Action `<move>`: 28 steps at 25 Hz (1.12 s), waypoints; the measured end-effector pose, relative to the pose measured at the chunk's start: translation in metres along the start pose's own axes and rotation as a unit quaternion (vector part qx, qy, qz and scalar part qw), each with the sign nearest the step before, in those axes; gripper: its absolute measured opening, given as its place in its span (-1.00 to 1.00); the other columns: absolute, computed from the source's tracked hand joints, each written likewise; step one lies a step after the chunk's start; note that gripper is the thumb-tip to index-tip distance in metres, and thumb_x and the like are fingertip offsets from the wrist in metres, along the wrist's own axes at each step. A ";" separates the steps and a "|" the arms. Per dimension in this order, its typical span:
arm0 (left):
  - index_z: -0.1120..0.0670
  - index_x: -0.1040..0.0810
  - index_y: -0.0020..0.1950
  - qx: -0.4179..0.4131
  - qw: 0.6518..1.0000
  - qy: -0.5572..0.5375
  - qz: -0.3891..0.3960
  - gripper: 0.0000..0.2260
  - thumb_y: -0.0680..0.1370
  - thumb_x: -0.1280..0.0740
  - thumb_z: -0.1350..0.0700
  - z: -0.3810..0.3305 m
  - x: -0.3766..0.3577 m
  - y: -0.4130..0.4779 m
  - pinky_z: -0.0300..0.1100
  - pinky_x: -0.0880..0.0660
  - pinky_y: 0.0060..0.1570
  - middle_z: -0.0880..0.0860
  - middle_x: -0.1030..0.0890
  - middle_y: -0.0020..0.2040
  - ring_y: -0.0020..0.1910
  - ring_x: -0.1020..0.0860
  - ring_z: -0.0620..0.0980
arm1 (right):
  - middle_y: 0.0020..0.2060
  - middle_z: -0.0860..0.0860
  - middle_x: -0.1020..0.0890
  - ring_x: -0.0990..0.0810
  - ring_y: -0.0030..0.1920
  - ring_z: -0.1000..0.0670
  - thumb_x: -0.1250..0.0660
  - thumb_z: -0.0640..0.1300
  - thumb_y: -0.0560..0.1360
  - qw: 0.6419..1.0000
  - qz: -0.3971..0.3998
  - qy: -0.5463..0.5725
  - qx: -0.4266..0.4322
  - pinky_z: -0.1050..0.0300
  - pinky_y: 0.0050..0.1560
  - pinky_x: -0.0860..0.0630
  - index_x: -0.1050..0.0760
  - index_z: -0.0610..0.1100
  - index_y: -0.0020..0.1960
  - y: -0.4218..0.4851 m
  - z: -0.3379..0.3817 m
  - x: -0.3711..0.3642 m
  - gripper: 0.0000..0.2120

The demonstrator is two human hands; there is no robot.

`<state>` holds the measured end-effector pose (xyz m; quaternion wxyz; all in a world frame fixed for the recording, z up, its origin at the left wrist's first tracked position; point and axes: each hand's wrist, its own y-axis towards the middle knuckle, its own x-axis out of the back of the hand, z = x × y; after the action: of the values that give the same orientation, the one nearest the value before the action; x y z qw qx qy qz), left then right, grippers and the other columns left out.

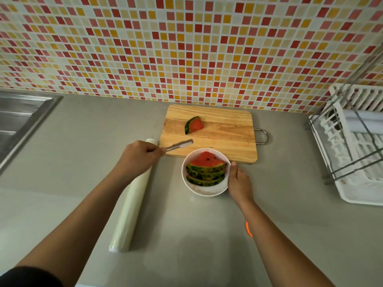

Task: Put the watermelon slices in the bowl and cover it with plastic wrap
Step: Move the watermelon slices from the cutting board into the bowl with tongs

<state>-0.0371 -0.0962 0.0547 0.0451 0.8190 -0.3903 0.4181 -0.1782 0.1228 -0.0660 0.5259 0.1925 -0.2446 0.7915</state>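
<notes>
The white bowl (pixel 204 189) sits just right of frame centre on the grey counter (pixel 83 141), touching or just overlapping the near edge of the wooden cutting board (pixel 223 129). Several watermelon slices (pixel 206 168) are stacked inside it, rinds toward the camera. One remaining slice (pixel 193 125) lies on the board, above and slightly left of the bowl. The right hand (pixel 238 183) is curled against the bowl's right rim, thumb up at the edge, steadying it. The left hand (pixel 138 156), left of centre, is closed around the handle end of metal tongs (pixel 179 145), whose serrated tips rest over the board's near left corner, apart from the last slice; whether the tips are parted cannot be told. Under the left forearm a roll of plastic wrap (pixel 128 210) lies on the counter, running toward the lower left. The transfer step appears to be in hand, nearly complete. The next move calls for reaching the tongs up the board, pinching the slice and carrying it into the bowl; wrapping follows.
</notes>
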 end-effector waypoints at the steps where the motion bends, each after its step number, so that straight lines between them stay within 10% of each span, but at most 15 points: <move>1: 0.08 -0.66 -0.24 -0.020 0.999 -0.018 -0.021 -0.73 0.53 -0.31 -0.05 -0.001 -0.007 0.011 -0.08 -0.44 -0.24 0.16 -0.59 -0.31 -0.28 -0.52 0.09 | -0.10 -0.17 -0.64 -0.56 -0.01 -0.22 0.06 0.08 0.62 1.000 0.000 -0.001 -0.004 0.07 -0.11 -0.36 -0.52 -0.08 -0.09 0.000 0.000 0.000 -0.57; 12: 0.21 -0.49 0.26 -0.174 0.963 0.189 -0.086 -0.69 0.63 -0.18 0.06 0.026 -0.079 0.096 0.07 -0.46 -0.06 0.27 -0.57 0.01 -0.07 -0.56 0.32 | -0.26 -0.03 -0.57 -0.57 -0.09 -0.16 0.03 0.08 0.61 1.000 0.000 -0.001 -0.012 0.10 -0.16 -0.34 -0.45 0.01 -0.19 0.002 -0.003 0.000 -0.63; 18: 0.17 -0.65 -0.15 0.001 0.995 -0.099 -0.001 -0.70 0.58 -0.28 -0.02 0.020 -0.071 0.098 -0.19 -0.39 -0.34 0.07 -0.61 -0.28 -0.36 -0.50 0.01 | -0.25 -0.05 -0.60 -0.58 -0.10 -0.15 0.04 0.08 0.62 1.000 -0.006 -0.002 -0.006 0.05 -0.14 -0.42 -0.53 -0.10 -0.12 0.002 -0.004 -0.001 -0.57; 22: 0.23 -0.62 -0.15 0.187 0.916 -0.347 0.075 -0.77 0.57 -0.29 0.10 0.016 -0.065 0.091 -0.34 -0.24 -0.59 0.09 -0.56 -0.32 -0.55 -0.33 -0.13 | -0.29 0.00 -0.56 -0.57 -0.12 -0.15 0.04 0.08 0.61 1.000 -0.003 -0.007 -0.003 0.08 -0.16 -0.38 -0.48 -0.01 -0.18 0.002 -0.002 0.000 -0.61; 28: 0.26 -0.61 -0.26 0.015 0.999 -0.029 -0.037 -0.67 0.53 -0.33 0.01 0.026 -0.059 0.074 -0.17 -0.33 -0.43 0.15 -0.50 -0.37 -0.43 -0.40 0.04 | -0.19 -0.11 -0.63 -0.58 -0.07 -0.18 0.05 0.08 0.62 1.000 -0.003 -0.013 0.001 0.04 -0.11 -0.44 -0.52 -0.05 -0.08 0.003 -0.003 0.000 -0.59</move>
<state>-0.0906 -0.1219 -0.0230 0.0366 0.8454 -0.3542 0.3980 -0.1808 0.1234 -0.0691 0.5248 0.2046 -0.2501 0.7875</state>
